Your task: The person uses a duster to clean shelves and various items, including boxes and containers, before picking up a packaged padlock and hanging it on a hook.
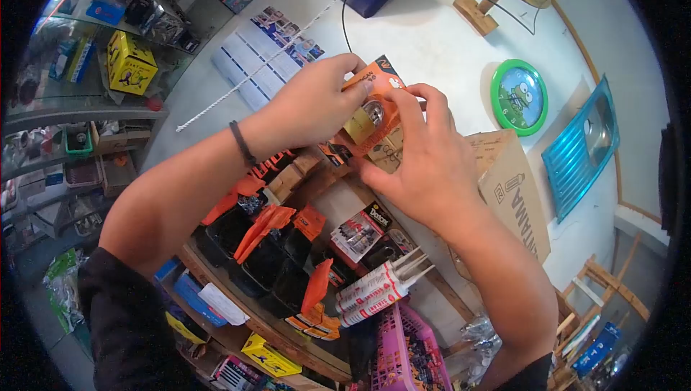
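Note:
An orange carded pack with what looks like a brass padlock (pixel 362 123) under clear plastic is up in front of me, held tilted between both hands. My left hand (pixel 317 99), with a dark band at the wrist, pinches the pack's upper left side. Curled fingers of my right hand (pixel 432 157) grip its right edge, the thumb lower down. Small brown boxes (pixel 385 148) show just behind and below the pack. Part of the card is hidden by my fingers.
Black bins (pixel 270 276) with orange packs stand on the wooden shelf below, beside sealant tubes (pixel 371 294) and a pink basket (pixel 392 348). A cardboard box (pixel 507 197) is by my right forearm. On the wall are a green clock (pixel 520 97) and a blue sink (pixel 576 164).

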Demonstrator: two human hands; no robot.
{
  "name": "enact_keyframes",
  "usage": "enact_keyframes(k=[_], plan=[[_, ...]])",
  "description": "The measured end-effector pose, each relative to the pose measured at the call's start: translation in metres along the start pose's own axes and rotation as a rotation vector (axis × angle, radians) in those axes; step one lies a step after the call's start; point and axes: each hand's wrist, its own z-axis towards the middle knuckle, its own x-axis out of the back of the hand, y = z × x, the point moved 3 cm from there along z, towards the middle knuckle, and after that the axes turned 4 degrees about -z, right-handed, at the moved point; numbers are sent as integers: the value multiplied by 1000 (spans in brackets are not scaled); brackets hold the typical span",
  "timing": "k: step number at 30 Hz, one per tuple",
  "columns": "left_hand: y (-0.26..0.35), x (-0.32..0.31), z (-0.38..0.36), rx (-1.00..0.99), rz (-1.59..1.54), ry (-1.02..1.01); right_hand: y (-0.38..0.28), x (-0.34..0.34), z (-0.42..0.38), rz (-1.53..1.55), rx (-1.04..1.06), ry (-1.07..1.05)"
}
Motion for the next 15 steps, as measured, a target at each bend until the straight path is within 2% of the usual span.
enact_keyframes(k=[2, 4, 5, 7, 9, 11, 13, 15], plan=[[-2, -4, 2, 17, 20, -30, -4, 3, 0, 12, -24, -32], [-1, -2, 2, -109, -6, 45, -5, 2, 0, 36, -33, -63], [-2, -1, 3, -103, -3, 55, -4, 1, 2, 61, -19, -38], [4, -1, 2, 119, 17, -38, -6, 2, 4, 94, 21, -20], [8, 5, 8, 84, 4, -22, -5, 7, 9, 107, -25, -86], [23, 5, 8, 323, -90, -207, -4, 10, 13, 163, -1, -41], [26, 4, 12, 308, -16, -260, -1, 12, 15, 277, -92, -227], [29, 4, 13, 259, 7, -247, -1, 12, 15, 252, -84, -225]])
